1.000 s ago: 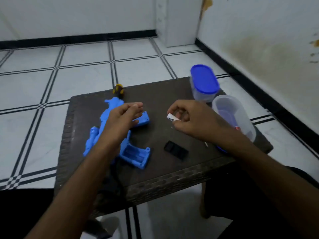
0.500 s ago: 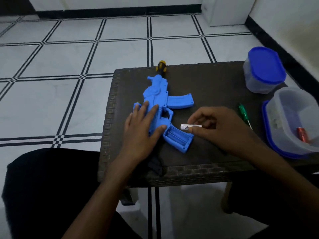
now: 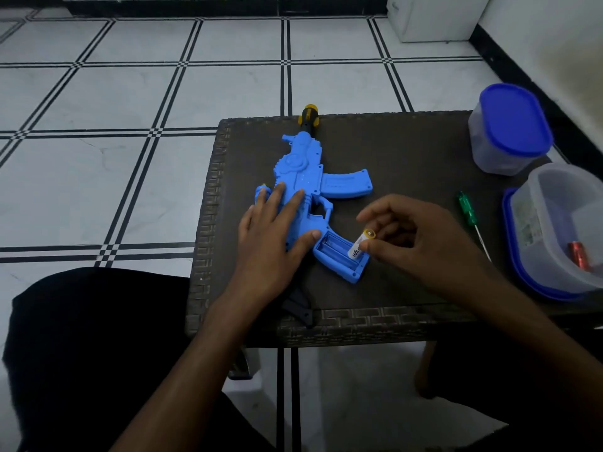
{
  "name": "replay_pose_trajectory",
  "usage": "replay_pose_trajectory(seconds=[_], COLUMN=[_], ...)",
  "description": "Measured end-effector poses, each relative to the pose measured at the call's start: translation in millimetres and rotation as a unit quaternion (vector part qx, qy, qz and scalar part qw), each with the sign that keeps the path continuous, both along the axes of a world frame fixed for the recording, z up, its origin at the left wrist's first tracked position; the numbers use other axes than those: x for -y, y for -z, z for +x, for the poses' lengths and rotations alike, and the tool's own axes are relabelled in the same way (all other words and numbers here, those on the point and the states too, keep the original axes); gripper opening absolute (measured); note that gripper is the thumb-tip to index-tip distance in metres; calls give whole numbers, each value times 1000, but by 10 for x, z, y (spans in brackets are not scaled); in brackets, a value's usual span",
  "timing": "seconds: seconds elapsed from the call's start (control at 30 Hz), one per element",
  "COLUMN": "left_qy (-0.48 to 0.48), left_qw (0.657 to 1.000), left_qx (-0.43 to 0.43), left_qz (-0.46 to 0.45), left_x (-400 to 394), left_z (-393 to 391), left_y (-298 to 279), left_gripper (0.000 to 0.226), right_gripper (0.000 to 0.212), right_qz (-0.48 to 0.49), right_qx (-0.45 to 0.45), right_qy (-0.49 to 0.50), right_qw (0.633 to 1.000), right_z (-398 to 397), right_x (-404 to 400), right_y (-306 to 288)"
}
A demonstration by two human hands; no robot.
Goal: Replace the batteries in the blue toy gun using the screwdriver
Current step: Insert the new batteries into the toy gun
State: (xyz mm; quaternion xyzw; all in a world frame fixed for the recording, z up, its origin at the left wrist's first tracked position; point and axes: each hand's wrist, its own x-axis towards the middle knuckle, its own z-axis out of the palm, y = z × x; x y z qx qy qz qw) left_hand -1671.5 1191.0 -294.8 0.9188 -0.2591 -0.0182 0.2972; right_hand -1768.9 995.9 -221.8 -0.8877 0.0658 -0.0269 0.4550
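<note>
1. Table (image 3: 408,151): dark woven top, carrying all below.
2. Gun (image 3: 306,187): blue, flat on table, muzzle pointing away, open battery bay at grip end, near front edge.
3. Tub (image 3: 554,230): clear, open, at right edge, red battery (image 3: 578,254) inside.
4. Jar (image 3: 509,128): blue-lidded, just behind tub.
5. Left hand (image 3: 274,236): spread flat, pressing on gun body, thumb beside bay.
6. Right hand (image 3: 414,239): pinching white battery (image 3: 360,244) between thumb and fingers, tilted, lower end at bay's right edge.
7. Screwdriver (image 3: 470,220): green handle, lying on table between right hand and tub, apart from both.
</note>
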Motion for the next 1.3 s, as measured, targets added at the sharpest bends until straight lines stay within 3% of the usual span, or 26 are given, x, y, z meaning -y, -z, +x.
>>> replay_pose_trajectory(seconds=[0.5, 0.63, 0.83, 1.0, 1.13, 1.3], left_qy=[-1, 0, -2, 0, -1, -1], left_qw=[1000, 1000, 1000, 1000, 1000, 1000], left_qx=[7, 6, 12, 18, 18, 19], left_qz=[7, 4, -4, 2, 0, 7], left_x=[-5, 0, -10, -2, -3, -1], left_z=[1, 1, 3, 3, 0, -6], left_y=[19, 18, 41, 47, 49, 40], left_gripper=[65, 65, 64, 64, 64, 65], right_gripper=[19, 15, 31, 14, 9, 26], right_qz=[84, 45, -49, -177, -191, -203], right_qx=[31, 31, -6, -28, -18, -36], right_qy=[5, -13, -54, -81, -108, -152], right_qw=[996, 998, 997, 981, 975, 966], right_z=[13, 44, 103, 166, 221, 199], right_x=[-55, -80, -64, -159, -173, -90], right_y=[108, 112, 91, 167, 174, 131])
